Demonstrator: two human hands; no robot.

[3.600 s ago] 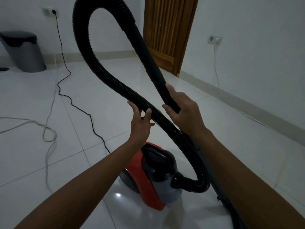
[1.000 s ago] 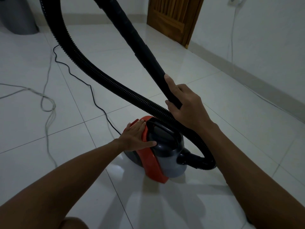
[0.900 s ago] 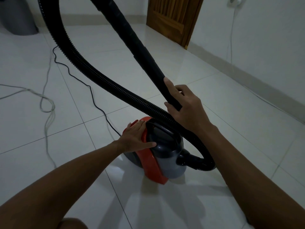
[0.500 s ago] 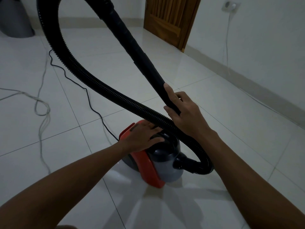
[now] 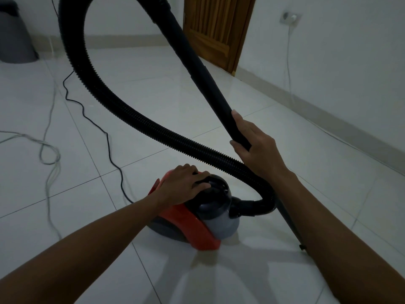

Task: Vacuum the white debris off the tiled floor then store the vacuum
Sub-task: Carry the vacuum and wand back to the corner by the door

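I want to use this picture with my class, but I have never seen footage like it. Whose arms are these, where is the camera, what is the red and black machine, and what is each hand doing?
The camera is worn on a person's head and looks forward and down, so the two arms are that person's own. The machine on the tiled floor is a small canister vacuum cleaner, red and dark grey. A ribbed black hose leaves its front, loops high and joins a smooth black wand. The right hand grips that wand. The left hand rests on top of the vacuum, fingers over its dark handle. A black power cord and a grey cable trail across the floor. Behind are a wooden door, a wall socket and a dark bin.
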